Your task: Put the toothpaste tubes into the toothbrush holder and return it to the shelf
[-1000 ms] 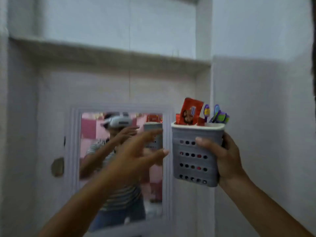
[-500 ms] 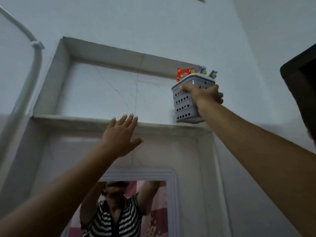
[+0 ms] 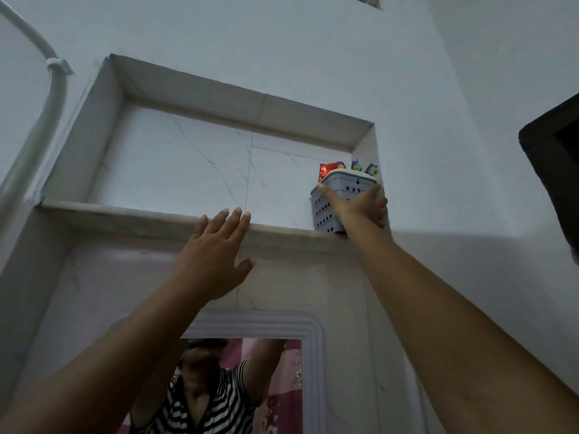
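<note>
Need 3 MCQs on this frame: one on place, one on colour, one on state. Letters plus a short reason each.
1. Where in the shelf niche is the toothbrush holder?
A. far left corner
B. middle
C. right end, by the side wall

2. What colour is the holder?
A. grey
B. green
C. black

3. What is the left hand doing?
A. gripping the holder
B. open, fingers spread at the shelf edge, holding nothing
C. holding a tube

Answers:
1 C: the holder stands at the niche's right end, with the right hand wrapped around it.
2 A: its perforated wall is grey, with a red toothpaste tube sticking out of the top.
3 B: the left hand's fingers are splayed against the ledge, well left of the holder, with nothing in it.
</note>
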